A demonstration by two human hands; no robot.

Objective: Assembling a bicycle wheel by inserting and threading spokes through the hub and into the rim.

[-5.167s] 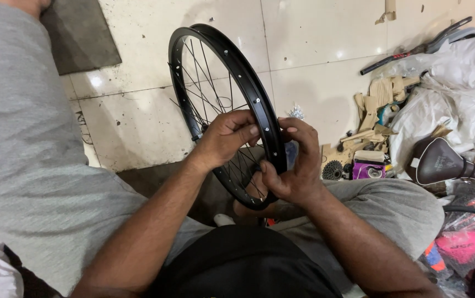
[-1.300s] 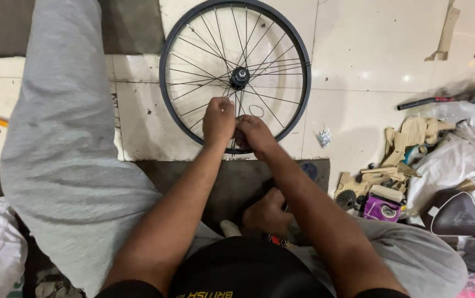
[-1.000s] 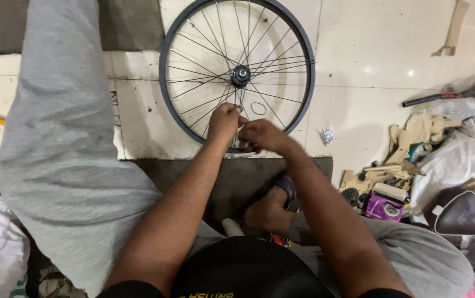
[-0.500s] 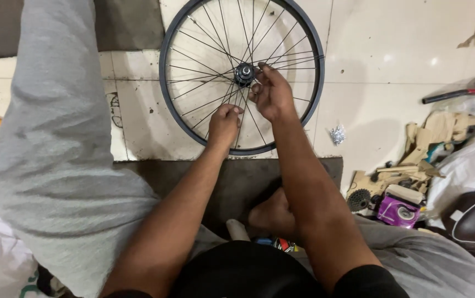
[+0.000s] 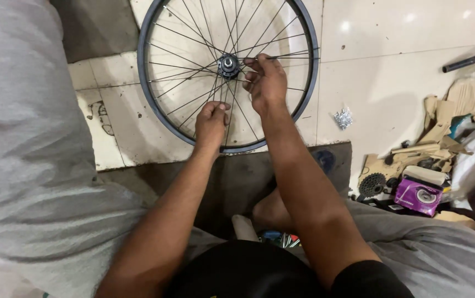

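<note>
A black bicycle wheel rim with thin steel spokes lies flat on the tiled floor in front of me, its metal hub at the centre. My left hand pinches spokes in the lower part of the wheel, just inside the rim. My right hand is right of the hub, fingers closed on a spoke that runs out toward the rim. Both forearms reach out over my grey-trousered legs.
A dark mat lies under the wheel's near edge. A small heap of silver spoke nipples sits on the tiles to the right. Further right are cardboard scraps, a black sprocket, a purple box and a black bar.
The wheel went from upright between my hands to flat on the floor. My right hand rose from the near rim to the hub; my left stayed low on the spokes.
</note>
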